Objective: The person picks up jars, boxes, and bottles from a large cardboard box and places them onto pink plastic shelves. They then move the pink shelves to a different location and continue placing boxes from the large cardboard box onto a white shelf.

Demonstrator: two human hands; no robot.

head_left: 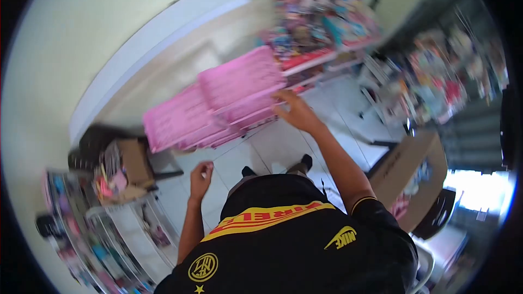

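A pink plastic rack with tray-like tiers [242, 79] stands in front of me against the wall. My right hand [297, 111] reaches to its right edge, fingers stretched forward and apart. Blur hides whether the fingertips touch the pink plastic. My left hand [202, 177] hangs lower, below the left part of the rack and apart from it. Its fingers are curled with thumb and fingertips together; whatever may be between them is too small to tell.
Packed shelves [321, 21] stand behind the rack. Cardboard boxes [406, 177] lie at right, another box [136, 163] at left. White shelving [133, 226] fills the lower left, and hanging goods [436, 76] the right. Tiled floor [272, 144] shows around my feet.
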